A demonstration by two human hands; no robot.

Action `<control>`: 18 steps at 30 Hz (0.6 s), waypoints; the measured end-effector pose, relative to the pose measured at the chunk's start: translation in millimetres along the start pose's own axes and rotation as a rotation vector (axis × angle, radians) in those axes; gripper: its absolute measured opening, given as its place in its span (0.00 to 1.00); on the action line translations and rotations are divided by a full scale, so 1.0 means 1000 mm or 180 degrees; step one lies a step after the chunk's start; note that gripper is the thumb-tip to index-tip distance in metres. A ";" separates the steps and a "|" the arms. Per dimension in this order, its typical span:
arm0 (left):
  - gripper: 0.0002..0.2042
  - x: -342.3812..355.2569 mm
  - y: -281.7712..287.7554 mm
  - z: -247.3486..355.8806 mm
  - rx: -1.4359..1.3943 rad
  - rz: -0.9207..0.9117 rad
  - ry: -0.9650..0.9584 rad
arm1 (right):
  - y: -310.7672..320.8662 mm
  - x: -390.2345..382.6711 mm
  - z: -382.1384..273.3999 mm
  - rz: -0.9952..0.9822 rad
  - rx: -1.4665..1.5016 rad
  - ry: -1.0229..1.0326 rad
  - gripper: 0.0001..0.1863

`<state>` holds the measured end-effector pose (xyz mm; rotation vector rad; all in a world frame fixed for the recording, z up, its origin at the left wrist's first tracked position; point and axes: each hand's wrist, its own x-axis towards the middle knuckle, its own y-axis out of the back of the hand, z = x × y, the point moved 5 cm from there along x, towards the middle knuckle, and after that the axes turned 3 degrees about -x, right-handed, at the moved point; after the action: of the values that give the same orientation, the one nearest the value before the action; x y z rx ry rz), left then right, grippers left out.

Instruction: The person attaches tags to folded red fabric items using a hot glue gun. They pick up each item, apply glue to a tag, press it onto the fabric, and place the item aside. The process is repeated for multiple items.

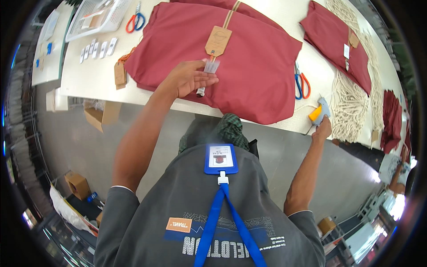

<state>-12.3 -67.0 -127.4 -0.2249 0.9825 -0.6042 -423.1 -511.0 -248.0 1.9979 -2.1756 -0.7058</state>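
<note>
A folded dark red fabric item (249,58) lies on the table with a brown card tag (218,41) on a striped cord at its middle. Just below that tag, my left hand (192,78) is closed on a small translucent white label (211,66), palm partly turned up. Under its fingers a small white piece (200,92) shows against the fabric. At the table's front edge on the right, my right hand (324,128) grips a grey tagging gun (324,108) with an orange-yellow part, its thin tip pointing away from me.
Scissors with red and blue handles lie left (135,22) and right (302,85) of the fabric. A white basket (97,18), several small white pieces (98,49) and a brown tag (120,74) are leftward. Cream cords (349,102) and another red item (336,42) occupy the right.
</note>
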 end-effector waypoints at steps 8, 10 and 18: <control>0.27 -0.018 0.013 -0.031 0.0058 0.0209 -0.1119 | 0.012 -0.193 0.015 -0.0234 0.0468 0.0086 0.13; 0.27 -0.023 0.015 -0.031 0.0177 0.0403 -0.1280 | -0.017 -0.235 0.019 -0.0768 0.0445 -0.0509 0.21; 0.20 -0.032 0.042 -0.019 0.0740 0.0157 -0.1294 | -0.071 -0.271 -0.002 -0.1012 0.0638 -0.1339 0.26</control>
<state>-25.9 -12.9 -133.6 -0.1095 0.5194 -0.5930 -321.5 -252.7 -212.3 2.5322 -2.2344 -1.0731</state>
